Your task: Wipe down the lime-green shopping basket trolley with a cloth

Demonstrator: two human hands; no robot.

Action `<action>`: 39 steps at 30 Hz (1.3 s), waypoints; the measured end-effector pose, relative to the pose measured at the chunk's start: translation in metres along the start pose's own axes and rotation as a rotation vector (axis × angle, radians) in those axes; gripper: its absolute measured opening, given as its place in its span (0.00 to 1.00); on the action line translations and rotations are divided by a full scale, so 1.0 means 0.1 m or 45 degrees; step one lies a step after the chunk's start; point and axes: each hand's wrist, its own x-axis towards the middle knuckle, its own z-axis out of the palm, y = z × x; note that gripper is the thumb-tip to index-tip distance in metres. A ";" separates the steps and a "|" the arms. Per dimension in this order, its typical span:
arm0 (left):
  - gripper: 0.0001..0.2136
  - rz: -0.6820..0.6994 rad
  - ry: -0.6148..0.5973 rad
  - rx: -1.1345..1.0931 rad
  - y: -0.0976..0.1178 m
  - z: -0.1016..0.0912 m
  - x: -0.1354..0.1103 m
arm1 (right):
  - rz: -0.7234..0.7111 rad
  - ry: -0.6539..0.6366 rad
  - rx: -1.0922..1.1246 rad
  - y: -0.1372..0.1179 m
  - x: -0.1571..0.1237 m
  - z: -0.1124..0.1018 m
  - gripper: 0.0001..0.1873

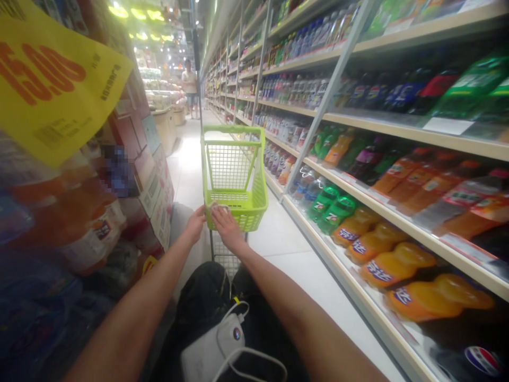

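A lime-green plastic shopping cart [234, 212] stands in front of me in the aisle, its basket bare inside. My left hand [195, 224] is closed at the basket's near left corner, its fingertips partly hidden against the edge. Laid over the near rim is my right hand [227, 229], fingers pressed down on a small pale crumpled cloth [217, 205]. Most of that cloth is hidden beneath the fingers. On my lap rests a white power bank [212, 345] with a looped white cable [258, 354].
Shelves of soda bottles [382, 265] line the right side. At the left, stacked cartons [153, 207], bottles of orange drink [93, 231] and a yellow price sign [59, 79] stand close by. Pale floor [286, 276] runs ahead toward a person [190, 87] far down the aisle.
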 end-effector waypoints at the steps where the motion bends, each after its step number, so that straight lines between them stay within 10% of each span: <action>1: 0.30 0.021 0.005 0.121 -0.07 -0.01 0.00 | -0.007 -0.025 0.001 0.01 -0.01 0.04 0.23; 9: 0.34 0.031 -0.176 1.301 -0.42 0.06 -0.29 | 0.093 -0.173 0.076 0.07 -0.40 0.32 0.22; 13: 0.33 0.134 -0.115 1.474 -0.32 0.11 -0.30 | 0.198 0.122 0.121 0.15 -0.39 0.03 0.22; 18: 0.32 0.360 -0.068 1.558 -0.18 0.22 -0.27 | 0.270 0.242 0.139 0.30 -0.18 -0.21 0.23; 29: 0.32 0.497 -0.237 1.686 -0.24 0.47 -0.30 | 0.214 -0.050 0.059 0.44 -0.65 0.20 0.21; 39: 0.30 0.608 -0.172 1.686 -0.11 0.64 -0.28 | 0.296 0.218 0.087 0.69 -0.59 -0.20 0.23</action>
